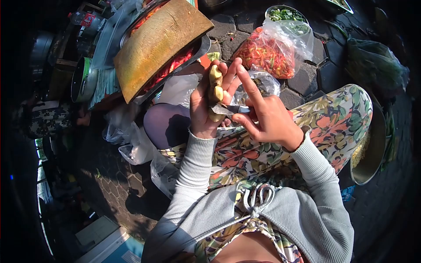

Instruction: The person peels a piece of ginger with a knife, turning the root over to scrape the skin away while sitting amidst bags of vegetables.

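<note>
A knobbly brown root [215,83] with pale yellow peeled patches lies along the fingers of my left hand [205,106], which is closed round it. My right hand [267,115] grips a small knife [237,109], its index finger stretched out past the handle. The blade rests against the lower part of the root, with its tip near my left palm. Below both hands, partly hidden by them, is a clear plastic bag [265,83] with dark contents.
A wooden board [162,41] lies over a tray of red chillies [175,70] at upper left. Ahead are a bag of chopped chillies [269,50] and a bowl of cut greens [287,15]. A metal basin [372,153] stands at right, a pot [84,81] at left.
</note>
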Motion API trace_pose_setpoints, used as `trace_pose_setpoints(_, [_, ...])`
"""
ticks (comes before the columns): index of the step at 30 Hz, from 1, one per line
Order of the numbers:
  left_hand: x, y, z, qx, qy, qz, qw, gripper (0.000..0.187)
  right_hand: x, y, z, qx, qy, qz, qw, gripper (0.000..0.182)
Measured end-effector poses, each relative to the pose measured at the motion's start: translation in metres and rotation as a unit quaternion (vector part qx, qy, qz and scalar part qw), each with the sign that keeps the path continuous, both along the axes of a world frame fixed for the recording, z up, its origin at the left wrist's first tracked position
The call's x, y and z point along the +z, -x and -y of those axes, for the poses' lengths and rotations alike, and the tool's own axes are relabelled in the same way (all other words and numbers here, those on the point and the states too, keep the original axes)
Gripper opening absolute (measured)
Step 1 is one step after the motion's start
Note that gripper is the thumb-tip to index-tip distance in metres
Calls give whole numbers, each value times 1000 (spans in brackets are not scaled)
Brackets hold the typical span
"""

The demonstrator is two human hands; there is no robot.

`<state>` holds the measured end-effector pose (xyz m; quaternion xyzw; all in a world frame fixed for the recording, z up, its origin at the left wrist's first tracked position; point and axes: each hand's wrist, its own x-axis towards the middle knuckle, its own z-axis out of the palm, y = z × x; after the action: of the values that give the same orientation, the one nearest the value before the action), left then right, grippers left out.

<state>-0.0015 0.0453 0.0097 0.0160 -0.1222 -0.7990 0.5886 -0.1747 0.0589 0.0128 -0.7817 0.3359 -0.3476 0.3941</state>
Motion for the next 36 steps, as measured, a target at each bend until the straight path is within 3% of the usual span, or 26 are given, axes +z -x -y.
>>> trace_pose_setpoints(3, [-6, 0, 5, 12, 13, 13, 1000, 35, -4, -2, -1, -43, 62, -21, 997, 87])
trace_pose_setpoints(5, [-1, -2, 0, -25, -45, -45, 998, 35, -7, -1, 1, -63, 98, -28, 993, 86])
trace_pose_setpoints(7, [7, -1, -4, 34, -98, 114, 988, 35, -9, -1, 3, -61, 155, -8, 986, 87])
trace_pose_setpoints(8, [10, 2, -3, 35, -97, 113, 988, 35, -8, 0, 3, -60, 155, -8, 986, 87])
trace_pose_setpoints(10, [14, 10, -3, 105, -102, 113, 983, 32, -2, 2, 4, 0, -43, 74, 996, 88])
trace_pose_setpoints(11, [10, 6, -1, 107, -102, 113, 983, 32, 1, 3, 4, 2, -43, 74, 996, 88])
trace_pose_setpoints(13, [1, -3, 2, -64, 5, -12, 998, 32, 6, 4, 5, 50, -137, 104, 984, 86])
trace_pose_setpoints(14, [-4, -4, 1, 7, -89, -2, 996, 32, 8, 4, 6, 60, -153, 87, 982, 85])
trace_pose_setpoints(21, [-2, -6, 3, 20, -57, -9, 998, 35, -4, -5, 5, 44, -161, 203, 965, 83])
trace_pose_setpoints(25, [2, 1, 2, 42, -80, -47, 995, 29, 5, -5, -3, 70, -154, 82, 982, 85])
trace_pose_setpoints(27, [2, 6, 2, 50, -68, -37, 996, 28, -6, -11, -6, 39, -35, 42, 998, 86])
trace_pose_setpoints(36, [-7, 4, 7, 25, -61, -68, 995, 30, -8, -17, -13, 10, 47, 21, 999, 84])
